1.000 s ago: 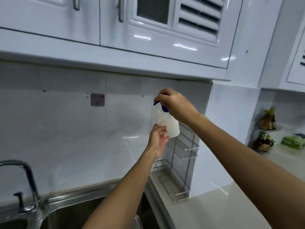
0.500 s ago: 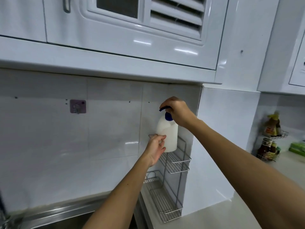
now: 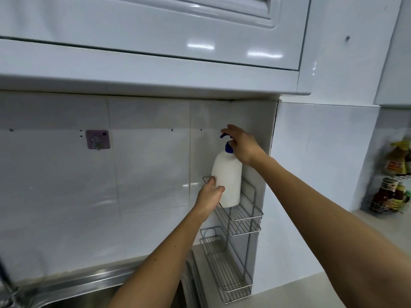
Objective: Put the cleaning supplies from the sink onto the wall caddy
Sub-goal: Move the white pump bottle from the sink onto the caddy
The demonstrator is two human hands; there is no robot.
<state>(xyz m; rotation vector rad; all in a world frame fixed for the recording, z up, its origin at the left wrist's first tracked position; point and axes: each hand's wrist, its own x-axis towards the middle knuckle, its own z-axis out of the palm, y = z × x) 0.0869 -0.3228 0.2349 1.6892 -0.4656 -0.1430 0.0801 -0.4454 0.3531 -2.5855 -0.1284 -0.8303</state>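
**Two hands holding a pump bottle at the caddy's upper shelf**

The left hand (image 3: 209, 197) is wrapping its fingers and thumb around the lower side of the white pump bottle (image 3: 228, 177), gripping it closed against the plastic. Above that grip, the right hand (image 3: 242, 144) is resting over the blue pump head (image 3: 228, 143), fingers curled down around the nozzle and neck; whether it is squeezing or only steadying cannot be told. The bottle is standing upright between the two hands, its base sitting at the upper shelf of the wire wall caddy (image 3: 242, 215), just right of the left hand's knuckles; whether its weight is fully on the wire is unclear. Below the grip, the caddy's lower shelf is hanging bare against the white tile. Down and to the left of the left forearm, the steel sink (image 3: 73, 290) rim is showing. Far left of the hands, a purple wall hook (image 3: 97, 139) is sticking to the tiles. Well off to the right, sauce bottles (image 3: 397, 185) are standing in another rack on the counter.
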